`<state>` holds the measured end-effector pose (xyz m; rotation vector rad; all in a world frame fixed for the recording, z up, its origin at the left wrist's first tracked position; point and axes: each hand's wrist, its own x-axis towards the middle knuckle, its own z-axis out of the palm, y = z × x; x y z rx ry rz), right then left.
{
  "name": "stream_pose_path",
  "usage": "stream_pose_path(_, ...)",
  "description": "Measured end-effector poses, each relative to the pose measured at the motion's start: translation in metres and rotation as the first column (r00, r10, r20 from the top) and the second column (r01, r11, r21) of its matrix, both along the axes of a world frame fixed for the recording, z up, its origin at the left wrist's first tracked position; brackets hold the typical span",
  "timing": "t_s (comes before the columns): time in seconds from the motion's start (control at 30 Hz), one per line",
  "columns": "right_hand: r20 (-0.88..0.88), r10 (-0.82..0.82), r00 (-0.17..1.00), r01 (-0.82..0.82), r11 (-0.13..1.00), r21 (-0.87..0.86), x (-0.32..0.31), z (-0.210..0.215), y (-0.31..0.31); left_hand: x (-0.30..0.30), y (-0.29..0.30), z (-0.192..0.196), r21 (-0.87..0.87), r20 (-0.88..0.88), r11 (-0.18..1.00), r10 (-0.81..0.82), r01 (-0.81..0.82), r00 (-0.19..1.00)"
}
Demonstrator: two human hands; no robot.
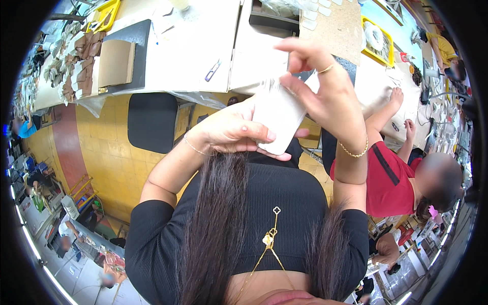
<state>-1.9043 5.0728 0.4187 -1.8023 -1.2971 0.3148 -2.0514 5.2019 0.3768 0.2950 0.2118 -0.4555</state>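
Note:
My left hand (236, 127) is closed round a flat white piece (278, 119) with rounded corners, its thumb across the near part and fingers underneath. The piece is tilted up in front of my chest; whether it is one layer or a stack, I cannot tell. Above its far right edge is my right hand (323, 84), with thumb and index finger apart and nothing visible between them. Beyond my hands lies the white worktable (195, 48), and on it a small pair of thread snips (213, 70).
On the table's left are a brown pad (116, 62) on a dark board (142, 53) and a heap of brown and white pieces (76, 63). A tan board (333, 30) holds white pieces. A yellow tray (389, 48) and a co-worker in red (384, 180) are at right. A black chair (152, 122) stands below the table edge.

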Motion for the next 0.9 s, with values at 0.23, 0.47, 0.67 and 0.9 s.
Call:
stream_pose_path(0.23,-0.147,0.007,0.989,-0.012,0.999,-0.036,-0.007,-0.003,-0.008,0.000,0.001,-0.002,0.107,-0.045,0.993,-0.046,0.051,0.998)
stream_pose_path(0.47,-0.159,-0.297,0.941,0.322,0.934,0.157,0.010,-0.019,-0.013,0.005,-0.001,0.001,0.002,0.068,1.000,0.002,-0.002,0.998)
stream_pose_path(0.67,-0.407,-0.334,0.850,0.342,0.938,-0.055,-0.013,-0.032,-0.042,0.010,0.001,0.000,0.113,0.090,0.983,0.135,-0.145,0.987)
stream_pose_path(0.9,-0.514,-0.354,0.781,0.369,0.926,-0.077,-0.031,-0.050,-0.039,0.012,0.000,-0.028,0.368,-0.031,0.927,0.088,-0.071,0.996)
